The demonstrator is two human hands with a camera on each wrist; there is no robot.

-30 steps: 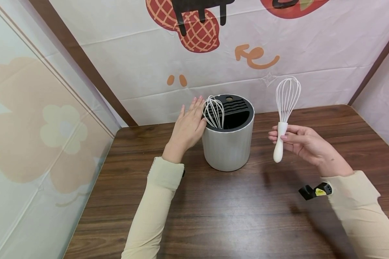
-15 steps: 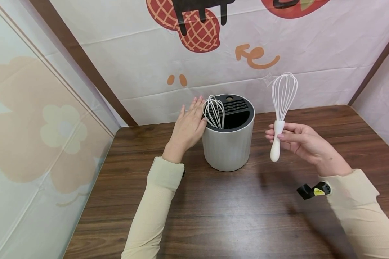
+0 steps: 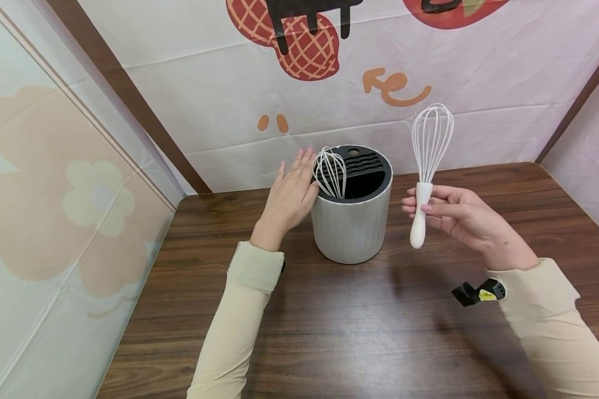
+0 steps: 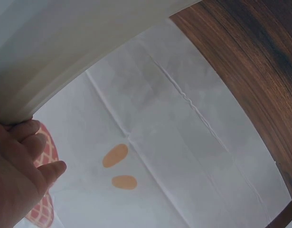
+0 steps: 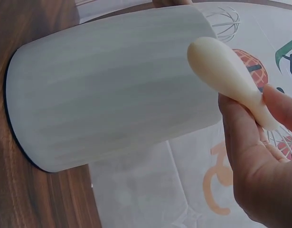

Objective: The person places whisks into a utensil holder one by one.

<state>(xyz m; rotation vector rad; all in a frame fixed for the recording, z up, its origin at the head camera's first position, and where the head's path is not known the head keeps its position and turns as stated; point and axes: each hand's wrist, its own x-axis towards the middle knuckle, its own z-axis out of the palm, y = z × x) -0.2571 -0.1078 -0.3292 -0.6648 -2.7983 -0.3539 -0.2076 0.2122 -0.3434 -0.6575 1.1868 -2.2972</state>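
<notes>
Since the earlier frame, moved leftward and slightly up: whisk, right of centre, handle pinched between thumb and fingers of the right hand. Left hand: fingers spread against the holder, centre. Whisk probably light, smooth, springy-wired; best gripped above the handle's bulb.

There are two hands, two cream sleeves, two white whisks, one round holder, one black slotted insert, one desk and two small orange ovals printed on the white backdrop.
</notes>
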